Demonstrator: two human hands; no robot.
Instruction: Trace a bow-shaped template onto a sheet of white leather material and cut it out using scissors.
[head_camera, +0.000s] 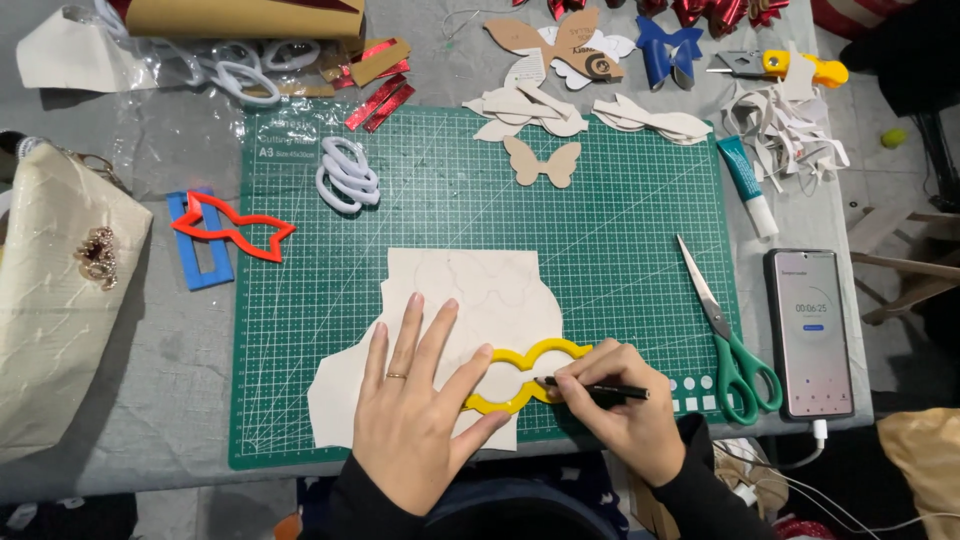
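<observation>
Yellow template lies crosswise on the cream sheet, between my hands: left hand spread flat pinning it, right hand pinching a black pen at its right lobe.

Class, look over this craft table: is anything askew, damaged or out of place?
The cream sheet under the yellow template has ragged, cut-away edges. A heap of offcut strips lies loose at the far right. The scissors lie open beside the right hand.

left hand: flat, fingers spread | right hand: fingers pinched
</observation>
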